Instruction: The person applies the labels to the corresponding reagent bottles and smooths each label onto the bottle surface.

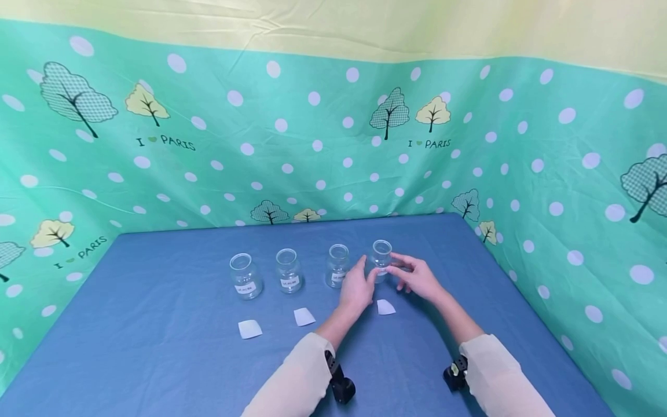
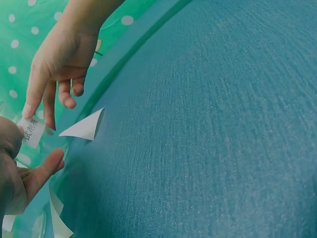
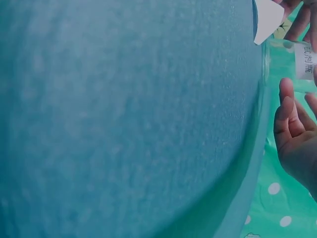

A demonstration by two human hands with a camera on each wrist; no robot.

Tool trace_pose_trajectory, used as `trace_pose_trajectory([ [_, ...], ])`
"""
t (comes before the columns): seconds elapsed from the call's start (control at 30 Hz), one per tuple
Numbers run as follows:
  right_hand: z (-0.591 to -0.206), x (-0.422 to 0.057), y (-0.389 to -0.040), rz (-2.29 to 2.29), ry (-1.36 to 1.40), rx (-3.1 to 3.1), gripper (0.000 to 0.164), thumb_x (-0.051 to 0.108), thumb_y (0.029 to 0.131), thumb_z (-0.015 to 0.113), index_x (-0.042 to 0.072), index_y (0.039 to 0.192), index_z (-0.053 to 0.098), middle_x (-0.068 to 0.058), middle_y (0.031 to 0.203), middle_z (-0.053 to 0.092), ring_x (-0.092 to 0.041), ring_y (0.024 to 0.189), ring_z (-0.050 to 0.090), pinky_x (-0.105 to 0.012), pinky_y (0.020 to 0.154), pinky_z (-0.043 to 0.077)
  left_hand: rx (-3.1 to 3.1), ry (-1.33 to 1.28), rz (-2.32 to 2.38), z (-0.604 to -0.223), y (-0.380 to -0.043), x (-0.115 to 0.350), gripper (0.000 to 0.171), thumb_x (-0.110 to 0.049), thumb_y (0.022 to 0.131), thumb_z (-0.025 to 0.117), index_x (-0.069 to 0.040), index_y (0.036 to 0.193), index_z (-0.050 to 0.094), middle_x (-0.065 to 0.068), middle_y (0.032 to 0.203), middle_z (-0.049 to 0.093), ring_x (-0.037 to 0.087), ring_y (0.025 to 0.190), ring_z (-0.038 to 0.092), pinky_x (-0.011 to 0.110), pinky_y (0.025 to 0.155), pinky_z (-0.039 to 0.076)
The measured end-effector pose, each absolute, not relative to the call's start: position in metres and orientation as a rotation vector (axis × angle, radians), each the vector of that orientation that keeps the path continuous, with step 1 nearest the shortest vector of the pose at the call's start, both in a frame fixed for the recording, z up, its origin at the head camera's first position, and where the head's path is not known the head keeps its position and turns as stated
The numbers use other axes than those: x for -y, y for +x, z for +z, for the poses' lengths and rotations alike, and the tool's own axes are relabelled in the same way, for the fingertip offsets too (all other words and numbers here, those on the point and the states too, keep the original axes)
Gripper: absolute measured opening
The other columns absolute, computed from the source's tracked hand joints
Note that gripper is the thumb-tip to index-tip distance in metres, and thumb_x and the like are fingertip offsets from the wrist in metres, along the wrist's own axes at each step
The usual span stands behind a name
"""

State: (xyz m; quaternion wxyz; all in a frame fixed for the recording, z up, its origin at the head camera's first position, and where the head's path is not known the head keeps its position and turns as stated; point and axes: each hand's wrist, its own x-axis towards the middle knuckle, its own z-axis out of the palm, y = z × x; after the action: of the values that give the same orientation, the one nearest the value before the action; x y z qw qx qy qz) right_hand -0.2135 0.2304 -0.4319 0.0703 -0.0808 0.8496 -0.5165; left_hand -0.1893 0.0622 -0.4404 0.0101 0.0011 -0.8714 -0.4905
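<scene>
At the right end of a row of clear glass jars stands the rightmost jar (image 1: pixel 382 248), upright on the table. My left hand (image 1: pixel 356 286) is at its left side, the thumb touching the white label (image 2: pixel 32 133) on its front. From the right, my right hand (image 1: pixel 419 279) reaches to the same label, thumb and forefinger fairly straight against it. Its other fingers hang loosely bent in the left wrist view. Printed characters show on the label. In the right wrist view the jar's base (image 3: pixel 266 64) shows between the hands. The far side of the jar is hidden.
To the left stand three more labelled jars: one close by (image 1: pixel 339 266), one in the middle (image 1: pixel 289 272) and one at the far left (image 1: pixel 245 278). Paper pieces (image 1: pixel 250 329) lie in front on the blue tablecloth (image 1: pixel 156 324). A dotted green curtain (image 1: pixel 312 145) hangs behind.
</scene>
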Motion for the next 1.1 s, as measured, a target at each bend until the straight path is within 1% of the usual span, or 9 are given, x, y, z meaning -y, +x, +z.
trace_pose_trajectory([
  [0.17, -0.415, -0.228, -0.203, -1.534, -0.269, -2.535, 0.047, 0.021, 0.094, 0.056, 0.001, 0.136, 0.046, -0.034, 0.091, 0.061, -0.041, 0.064, 0.062, -0.042, 0.052, 0.05, 2.719, -0.017, -1.476, -0.441, -0.188, -0.062, 0.052, -0.032, 0.096, 0.052, -0.007, 0.14, 0.041, 0.021, 0.128, 0.057, 0.007, 0.033, 0.051, 0.022, 0.047, 0.048],
  [0.27, -0.412, -0.229, -0.201, -1.543, -0.252, -2.517, 0.046, 0.021, 0.095, 0.054, 0.001, 0.136, 0.046, -0.036, 0.085, 0.06, -0.041, 0.065, 0.062, -0.042, 0.053, 0.051, 2.708, -0.043, -1.435, -0.44, -0.188, -0.062, 0.05, -0.031, 0.096, 0.051, -0.005, 0.139, 0.042, 0.021, 0.125, 0.058, 0.012, 0.036, 0.055, 0.025, 0.057, 0.052],
  [0.33, -0.417, -0.231, -0.205, -1.567, -0.227, -2.503, 0.047, 0.022, 0.094, 0.056, 0.002, 0.136, 0.047, -0.035, 0.091, 0.061, -0.038, 0.063, 0.063, -0.041, 0.052, 0.051, 2.704, -0.058, -1.391, -0.441, -0.188, -0.062, 0.05, -0.03, 0.096, 0.053, -0.004, 0.138, 0.044, 0.021, 0.124, 0.059, 0.017, 0.051, 0.064, 0.029, 0.068, 0.055],
  [0.4, -0.424, -0.233, -0.209, -1.576, -0.224, -2.502, 0.05, 0.022, 0.092, 0.059, 0.003, 0.136, 0.046, -0.032, 0.101, 0.063, -0.032, 0.061, 0.063, -0.04, 0.051, 0.051, 2.692, -0.069, -1.365, -0.441, -0.187, -0.062, 0.05, -0.027, 0.094, 0.055, -0.003, 0.137, 0.045, 0.021, 0.124, 0.059, 0.025, 0.077, 0.069, 0.034, 0.079, 0.054],
  [0.47, -0.432, -0.234, -0.214, -1.578, -0.218, -2.512, 0.053, 0.024, 0.09, 0.063, 0.005, 0.136, 0.047, -0.028, 0.113, 0.061, -0.027, 0.06, 0.064, -0.038, 0.05, 0.05, 2.676, -0.075, -1.349, -0.442, -0.187, -0.062, 0.049, -0.024, 0.093, 0.057, -0.003, 0.135, 0.046, 0.02, 0.125, 0.058, 0.03, 0.101, 0.064, 0.039, 0.089, 0.05],
  [0.53, -0.436, -0.233, -0.216, -1.568, -0.228, -2.538, 0.055, 0.024, 0.087, 0.066, 0.005, 0.135, 0.047, -0.025, 0.12, 0.06, -0.022, 0.059, 0.064, -0.034, 0.049, 0.05, 2.658, -0.082, -1.344, -0.442, -0.186, -0.062, 0.048, -0.021, 0.092, 0.059, -0.002, 0.135, 0.046, 0.018, 0.127, 0.057, 0.032, 0.116, 0.056, 0.041, 0.097, 0.046],
  [0.67, -0.44, -0.231, -0.218, -1.602, -0.201, -2.55, 0.052, 0.021, 0.086, 0.068, 0.006, 0.132, 0.051, -0.024, 0.118, 0.061, -0.019, 0.055, 0.063, -0.031, 0.047, 0.048, 2.633, -0.078, -1.37, -0.444, -0.185, -0.062, 0.046, -0.016, 0.092, 0.059, -0.002, 0.134, 0.047, 0.017, 0.129, 0.056, 0.031, 0.119, 0.054, 0.042, 0.099, 0.044],
  [0.87, -0.441, -0.232, -0.218, -1.594, -0.231, -2.564, 0.046, 0.021, 0.091, 0.062, 0.005, 0.132, 0.051, -0.024, 0.114, 0.062, -0.015, 0.053, 0.061, -0.03, 0.047, 0.048, 2.647, -0.015, -1.374, -0.444, -0.184, -0.063, 0.044, -0.016, 0.094, 0.056, -0.006, 0.135, 0.046, 0.015, 0.13, 0.056, 0.029, 0.12, 0.054, 0.041, 0.099, 0.044],
  [1.1, -0.442, -0.234, -0.218, -1.578, -0.223, -2.583, 0.044, 0.024, 0.092, 0.06, 0.006, 0.131, 0.053, -0.024, 0.11, 0.064, -0.017, 0.053, 0.06, -0.031, 0.047, 0.048, 2.633, -0.041, -1.348, -0.442, -0.181, -0.067, 0.043, -0.012, 0.093, 0.056, -0.002, 0.134, 0.046, 0.019, 0.123, 0.057, 0.032, 0.114, 0.056, 0.043, 0.096, 0.045],
])
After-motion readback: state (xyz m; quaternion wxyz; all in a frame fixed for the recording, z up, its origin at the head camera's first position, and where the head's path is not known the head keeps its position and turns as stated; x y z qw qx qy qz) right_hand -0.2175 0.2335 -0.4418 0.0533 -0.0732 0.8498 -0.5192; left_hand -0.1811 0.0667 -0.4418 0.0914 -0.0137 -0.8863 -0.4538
